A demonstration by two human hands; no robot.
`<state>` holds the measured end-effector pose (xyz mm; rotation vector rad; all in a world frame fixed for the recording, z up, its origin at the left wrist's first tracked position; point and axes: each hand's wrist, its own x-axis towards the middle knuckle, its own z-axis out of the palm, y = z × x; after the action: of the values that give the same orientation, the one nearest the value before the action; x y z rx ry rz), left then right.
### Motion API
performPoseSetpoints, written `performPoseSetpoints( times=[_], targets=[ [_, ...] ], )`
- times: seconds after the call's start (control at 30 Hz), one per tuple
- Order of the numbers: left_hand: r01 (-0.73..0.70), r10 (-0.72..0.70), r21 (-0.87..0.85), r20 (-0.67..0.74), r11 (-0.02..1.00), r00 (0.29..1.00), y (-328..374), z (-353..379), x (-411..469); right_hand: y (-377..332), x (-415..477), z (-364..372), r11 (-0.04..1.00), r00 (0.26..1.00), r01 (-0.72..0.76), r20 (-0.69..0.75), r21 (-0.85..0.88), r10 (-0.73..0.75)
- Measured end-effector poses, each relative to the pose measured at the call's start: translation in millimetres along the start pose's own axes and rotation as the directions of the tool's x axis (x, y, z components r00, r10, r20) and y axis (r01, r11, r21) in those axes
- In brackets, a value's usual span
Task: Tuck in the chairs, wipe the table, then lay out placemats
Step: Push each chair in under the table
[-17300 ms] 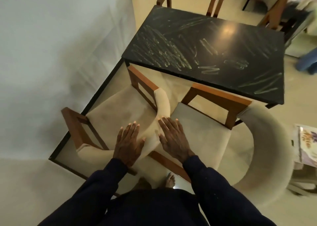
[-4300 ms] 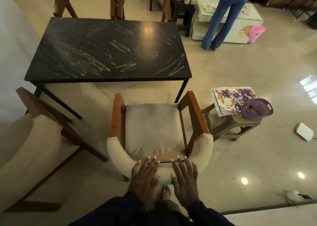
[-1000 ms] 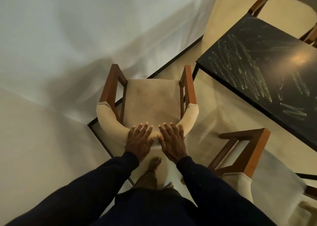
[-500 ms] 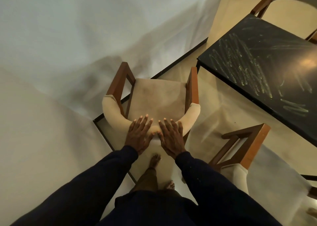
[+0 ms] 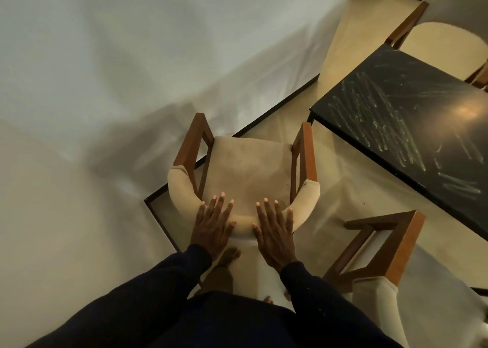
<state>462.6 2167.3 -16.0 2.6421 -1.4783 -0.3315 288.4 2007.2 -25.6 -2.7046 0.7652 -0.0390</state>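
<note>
l hand (image 5: 212, 228), r hand (image 5: 275, 235) spread apart

Beige floor (image 5: 343, 186), cream chair (image 5: 248, 168), streaked black table (image 5: 412, 125) beside it

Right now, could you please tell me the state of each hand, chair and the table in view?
Middle chair, upright, not tucked in.
Left hand, flat on its backrest, fingers straight.
Right hand, flat on the same backrest.
Near chair, upright, not tucked in.
Far chair, partly hidden; cannot tell.
Table, streaked, unwiped, no placemats.
</note>
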Motion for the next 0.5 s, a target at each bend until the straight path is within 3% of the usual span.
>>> performPoseSetpoints(
  times=[0.17,0.5],
  targets=[
    [-0.097,0.096,0.002,0.064,0.995,0.993,-24,-8,16,-29,13,3,0.999,0.999,-0.029,0.036,-0.024,0.029],
    [-0.202,0.199,-0.091,-0.043,0.975,0.979,-34,5,23,-51,14,6,0.992,0.994,-0.105,-0.011,-0.071,0.105]
  ],
)
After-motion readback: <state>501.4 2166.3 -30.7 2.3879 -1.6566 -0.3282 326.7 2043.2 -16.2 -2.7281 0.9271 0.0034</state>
